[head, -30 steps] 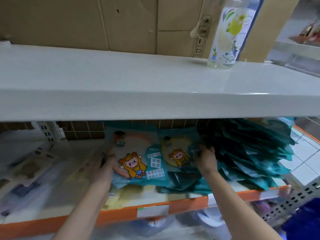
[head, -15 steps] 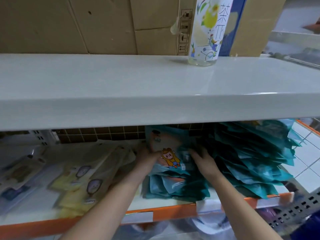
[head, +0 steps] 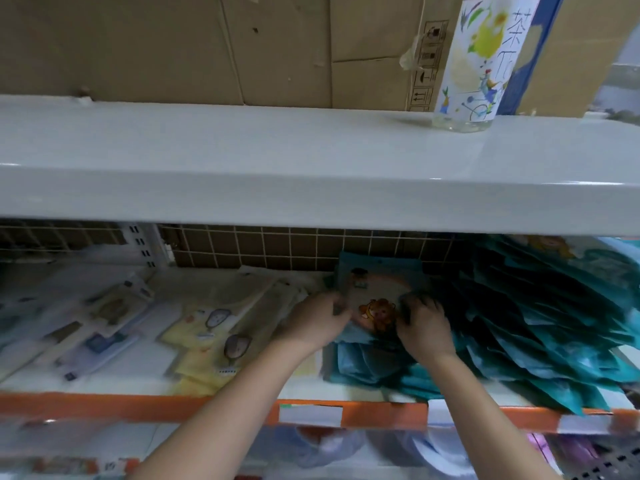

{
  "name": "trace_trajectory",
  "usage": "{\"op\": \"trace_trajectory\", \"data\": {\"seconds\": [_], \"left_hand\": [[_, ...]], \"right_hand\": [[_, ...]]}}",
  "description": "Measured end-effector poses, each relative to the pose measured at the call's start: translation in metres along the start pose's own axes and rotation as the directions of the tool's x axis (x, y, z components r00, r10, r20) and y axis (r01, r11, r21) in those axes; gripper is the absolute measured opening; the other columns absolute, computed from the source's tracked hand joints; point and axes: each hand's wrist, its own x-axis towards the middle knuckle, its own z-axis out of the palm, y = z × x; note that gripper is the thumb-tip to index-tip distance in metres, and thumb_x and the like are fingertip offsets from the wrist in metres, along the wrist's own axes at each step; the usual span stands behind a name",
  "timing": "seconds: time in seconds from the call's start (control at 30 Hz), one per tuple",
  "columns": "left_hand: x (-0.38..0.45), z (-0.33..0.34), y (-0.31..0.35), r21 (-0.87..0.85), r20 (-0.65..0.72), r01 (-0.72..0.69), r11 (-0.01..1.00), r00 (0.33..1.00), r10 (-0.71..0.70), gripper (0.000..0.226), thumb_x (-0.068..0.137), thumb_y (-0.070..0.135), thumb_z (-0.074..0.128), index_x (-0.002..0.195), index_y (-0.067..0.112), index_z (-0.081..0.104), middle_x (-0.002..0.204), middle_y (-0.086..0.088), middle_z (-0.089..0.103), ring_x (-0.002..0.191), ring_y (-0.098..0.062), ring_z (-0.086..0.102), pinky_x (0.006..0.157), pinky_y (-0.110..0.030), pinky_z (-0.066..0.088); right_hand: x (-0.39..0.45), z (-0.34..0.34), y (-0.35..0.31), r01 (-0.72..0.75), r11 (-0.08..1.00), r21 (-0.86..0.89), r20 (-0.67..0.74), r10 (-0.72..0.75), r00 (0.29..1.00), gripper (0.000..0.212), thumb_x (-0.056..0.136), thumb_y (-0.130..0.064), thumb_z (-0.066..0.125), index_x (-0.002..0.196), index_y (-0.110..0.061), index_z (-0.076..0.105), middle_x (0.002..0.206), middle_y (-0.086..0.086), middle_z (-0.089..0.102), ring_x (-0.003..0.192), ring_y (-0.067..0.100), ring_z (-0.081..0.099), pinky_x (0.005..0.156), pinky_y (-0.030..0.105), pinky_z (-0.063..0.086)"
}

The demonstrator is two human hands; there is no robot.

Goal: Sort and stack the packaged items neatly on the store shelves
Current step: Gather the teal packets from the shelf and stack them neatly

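Two bare forearms are seen rising from the bottom edge toward centre frame. The orange shelf edge with white price labels is crossed by both. On the lower shelf, a teal packet with a cartoon figure is held upright at centre right. Its left edge is gripped by the left hand, fingers curled round it; its right edge is gripped by the right hand, fingers likewise curled. Below the hands, a teal stack is seen lying flat. To the right, a leaning row of teal packets is noted just beside the held one. To the left, yellow packets and pale packets are recorded, blurred. Behind is a wire grid. On the white upper shelf, at upper right, a labelled bottle stands before cardboard boxes.
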Motion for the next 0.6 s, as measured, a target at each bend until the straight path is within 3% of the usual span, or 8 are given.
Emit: {"op": "trace_trajectory", "data": {"seconds": [0.1, 0.2, 0.3, 0.33, 0.4, 0.5, 0.6], "left_hand": [[-0.017, -0.037, -0.018, -0.017, -0.106, -0.033, 0.999, 0.994, 0.031, 0.022, 0.096, 0.032, 0.049, 0.092, 0.016, 0.064, 0.084, 0.0, 0.067, 0.08, -0.018, 0.063, 0.073, -0.033, 0.051], [-0.046, -0.076, -0.049, -0.057, -0.244, 0.005, 0.998, 0.97, -0.019, 0.014, 0.094, 0.032, 0.052, 0.089, 0.024, 0.062, 0.081, 0.005, 0.064, 0.08, -0.02, 0.062, 0.072, -0.035, 0.051], [-0.087, -0.115, -0.09, -0.06, -0.411, 0.039, 0.997, 0.91, -0.06, 0.01, 0.094, 0.034, 0.053, 0.086, 0.029, 0.058, 0.071, 0.013, 0.056, 0.072, -0.014, 0.056, 0.06, -0.028, 0.04], [-0.102, -0.128, -0.106, -0.051, -0.454, 0.05, 0.997, 0.888, -0.068, 0.01, 0.094, 0.032, 0.054, 0.088, 0.027, 0.06, 0.07, 0.013, 0.055, 0.069, -0.012, 0.054, 0.058, -0.027, 0.037], [-0.134, -0.155, -0.139, -0.067, -0.504, 0.074, 0.995, 0.858, -0.097, 0.009, 0.094, 0.027, 0.054, 0.089, 0.025, 0.062, 0.071, 0.012, 0.058, 0.066, -0.006, 0.053, 0.055, -0.019, 0.037], [-0.184, -0.19, -0.193, -0.133, -0.538, 0.1, 0.986, 0.828, -0.156, 0.014, 0.094, 0.023, 0.054, 0.082, 0.027, 0.061, 0.064, 0.007, 0.058, 0.059, -0.008, 0.053, 0.051, -0.018, 0.035], [-0.23, -0.222, -0.246, -0.18, -0.568, 0.15, 0.972, 0.791, -0.228, 0.014, 0.092, 0.017, 0.057, 0.083, 0.025, 0.064, 0.068, 0.006, 0.064, 0.064, -0.009, 0.058, 0.056, -0.018, 0.038]], "right_hand": [[-0.012, -0.006, -0.039, 0.043, 0.967, 0.251, -0.062, -0.028, 0.998, 0.03, 0.087, -0.013, 0.059, 0.117, -0.011, 0.065, 0.123, 0.013, 0.062, 0.113, 0.034, 0.054, 0.09, 0.035, 0.044], [-0.028, -0.007, -0.083, 0.056, 0.899, 0.433, -0.026, -0.05, 0.998, 0.019, 0.091, -0.011, 0.055, 0.104, -0.004, 0.067, 0.101, 0.016, 0.068, 0.094, 0.032, 0.063, 0.075, 0.036, 0.047], [-0.049, 0.001, -0.126, 0.046, 0.837, 0.545, 0.033, -0.076, 0.997, 0.014, 0.095, -0.017, 0.052, 0.098, -0.014, 0.065, 0.092, 0.005, 0.065, 0.08, 0.019, 0.06, 0.062, 0.028, 0.049], [-0.057, 0.005, -0.142, 0.033, 0.806, 0.591, 0.052, -0.079, 0.996, 0.011, 0.095, -0.018, 0.053, 0.094, -0.02, 0.064, 0.091, 0.003, 0.066, 0.078, 0.016, 0.061, 0.062, 0.026, 0.051], [-0.076, 0.016, -0.176, 0.007, 0.748, 0.663, 0.079, -0.079, 0.994, 0.015, 0.094, -0.019, 0.054, 0.084, -0.028, 0.06, 0.089, 0.002, 0.069, 0.078, 0.017, 0.066, 0.07, 0.038, 0.054], [-0.103, 0.034, -0.23, 0.003, 0.719, 0.695, 0.114, -0.115, 0.987, 0.016, 0.094, -0.018, 0.054, 0.083, -0.025, 0.062, 0.085, -0.002, 0.068, 0.076, 0.016, 0.066, 0.072, 0.039, 0.05], [-0.13, 0.057, -0.286, -0.035, 0.663, 0.748, 0.18, -0.152, 0.972, 0.014, 0.095, -0.015, 0.053, 0.091, -0.02, 0.065, 0.086, 0.001, 0.069, 0.071, 0.013, 0.066, 0.072, 0.038, 0.052]]}}
